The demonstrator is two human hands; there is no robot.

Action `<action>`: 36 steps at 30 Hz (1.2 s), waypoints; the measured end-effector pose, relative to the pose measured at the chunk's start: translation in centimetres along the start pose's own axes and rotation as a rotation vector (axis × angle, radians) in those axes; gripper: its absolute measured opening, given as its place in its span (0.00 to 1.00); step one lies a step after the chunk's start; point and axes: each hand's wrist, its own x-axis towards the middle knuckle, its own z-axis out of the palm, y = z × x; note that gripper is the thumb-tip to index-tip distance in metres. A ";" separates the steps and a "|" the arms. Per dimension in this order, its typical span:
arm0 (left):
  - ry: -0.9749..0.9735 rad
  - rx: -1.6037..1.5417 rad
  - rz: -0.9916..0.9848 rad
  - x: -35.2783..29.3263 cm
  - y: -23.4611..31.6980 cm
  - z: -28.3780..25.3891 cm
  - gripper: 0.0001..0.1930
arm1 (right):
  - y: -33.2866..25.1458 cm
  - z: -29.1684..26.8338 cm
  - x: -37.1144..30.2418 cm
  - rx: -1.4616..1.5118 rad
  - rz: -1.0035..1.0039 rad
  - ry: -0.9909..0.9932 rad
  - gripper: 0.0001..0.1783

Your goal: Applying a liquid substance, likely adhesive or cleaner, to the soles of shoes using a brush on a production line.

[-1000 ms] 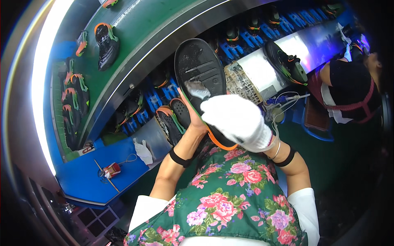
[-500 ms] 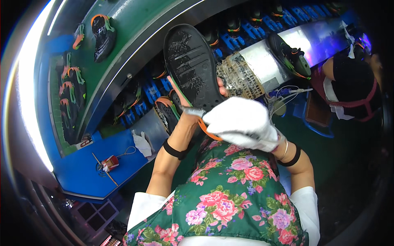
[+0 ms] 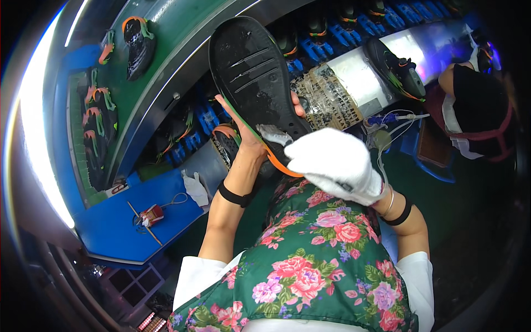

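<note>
A black shoe sole (image 3: pixel 251 72) with a green and orange edge is in my bare left hand (image 3: pixel 243 126). The hand wraps it from below, fingertips showing at its right edge. The face turned up has several grooves, small holes toward the heel and a wet shine. My right hand (image 3: pixel 334 166), in a white glove, is closed on a brush (image 3: pixel 274 134), whose whitish, wet-looking tip lies on the heel part of the sole. The glove hides the brush's handle.
Shoe pieces with orange and green trim lie on the green surface (image 3: pixel 166 33) at left. Shoes on blue racks (image 3: pixel 315 50) line the back, beside a metal ledge with a dark shoe (image 3: pixel 395 69). A blue table (image 3: pixel 121 227) stands left; a person (image 3: pixel 475 110) sits at right.
The sole has moved slightly up and left. The brush tip has shifted from the left edge onto the heel area. The wet shine looks more even over the grooves.
</note>
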 end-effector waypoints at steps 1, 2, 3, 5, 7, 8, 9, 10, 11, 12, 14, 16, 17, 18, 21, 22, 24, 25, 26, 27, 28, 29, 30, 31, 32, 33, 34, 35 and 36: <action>-0.004 0.000 0.011 0.0 0.1 0.0 0.68 | -0.1 0.4 -0.3 -0.018 -0.041 -0.031 0.14; -0.002 0.002 0.011 0.0 0.2 0.1 0.68 | 0.0 0.6 -0.4 0.049 -0.019 -0.025 0.15; -0.028 -0.009 0.018 0.1 0.2 0.2 0.68 | -0.1 0.4 -0.3 0.051 -0.019 -0.023 0.15; -0.051 -0.018 0.027 0.1 0.5 0.2 0.68 | 0.0 -0.1 -0.1 0.176 0.122 0.024 0.15; -0.038 0.006 0.013 0.3 0.8 0.1 0.68 | 0.3 0.0 -0.3 0.190 0.144 0.054 0.15; -0.036 0.007 0.012 0.4 0.9 0.1 0.68 | 0.2 0.1 -0.3 0.111 0.090 0.038 0.15; -0.052 0.013 0.019 0.5 0.9 0.1 0.69 | 0.1 0.1 -0.4 0.031 0.036 0.021 0.15; -0.068 0.019 0.027 0.5 1.0 0.0 0.69 | 0.0 0.1 -0.5 0.012 -0.006 -0.029 0.16; -0.067 0.019 0.026 0.6 1.0 0.1 0.69 | 0.1 0.5 -0.7 0.021 -0.021 -0.027 0.16; -0.069 0.028 0.024 0.7 1.1 0.2 0.69 | -0.1 0.4 -0.5 0.041 -0.005 -0.025 0.16; -0.070 0.038 0.022 0.7 1.2 0.3 0.69 | -0.2 0.3 -0.4 0.063 0.010 -0.022 0.15; -0.067 0.056 0.041 0.6 1.2 0.3 0.69 | 0.0 0.0 -0.6 0.233 0.164 0.066 0.13; -0.064 0.057 0.041 0.7 1.2 0.3 0.69 | 0.0 0.0 -0.6 0.236 0.165 0.066 0.13; -0.083 0.031 0.040 0.8 1.2 0.4 0.69 | -0.1 -0.1 -0.5 0.185 0.148 0.064 0.12; -0.091 0.023 0.024 0.9 1.3 0.3 0.70 | -0.4 -0.2 -0.7 0.088 0.080 0.015 0.12; -0.074 0.046 0.016 0.9 1.4 0.2 0.71 | -0.4 -0.2 -0.7 0.116 0.094 0.009 0.12; -0.077 0.084 0.010 0.8 1.5 0.5 0.65 | -0.4 0.0 -0.8 0.190 0.147 0.054 0.12; -0.081 0.120 0.008 0.8 1.6 0.6 0.60 | -0.2 0.0 -0.8 0.192 0.146 0.054 0.12; -0.079 0.121 0.008 0.7 1.7 0.7 0.60 | 0.0 -0.1 -1.0 0.189 0.157 0.062 0.11; -0.079 0.130 0.000 0.8 1.9 0.7 0.60 | 0.2 -0.2 -1.0 0.185 0.167 0.071 0.11; -0.079 0.138 -0.008 0.8 2.0 0.6 0.59 | -0.2 -0.3 -0.9 0.156 0.161 0.072 0.10; -0.078 0.139 -0.008 0.9 2.1 0.5 0.59 | -0.3 -0.2 -0.9 0.158 0.161 0.072 0.10; -0.099 0.179 -0.009 1.0 2.2 0.3 0.59 | -0.4 -0.1 -1.0 0.162 0.157 0.055 0.10; -0.122 0.217 -0.012 1.1 2.2 0.1 0.59 | -0.5 -0.1 -1.0 0.163 0.155 0.038 0.09; -0.122 0.217 -0.013 1.2 2.3 -0.2 0.59 | -0.6 0.0 -1.1 0.188 0.187 0.045 0.10; -0.143 0.227 -0.015 1.3 2.4 -0.5 0.59 | -0.5 -0.1 -1.1 0.188 0.187 0.046 0.10; -0.163 0.237 -0.016 1.5 2.5 -0.4 0.60 | -0.2 -0.2 -1.2 0.207 0.203 0.055 0.10; -0.163 0.237 -0.015 1.6 2.5 -0.2 0.60 | -0.1 -0.3 -1.2 0.225 0.219 0.063 0.10; -0.188 0.225 -0.018 1.8 2.5 0.0 0.60 | -0.1 -0.5 -1.1 0.193 0.185 0.059 0.11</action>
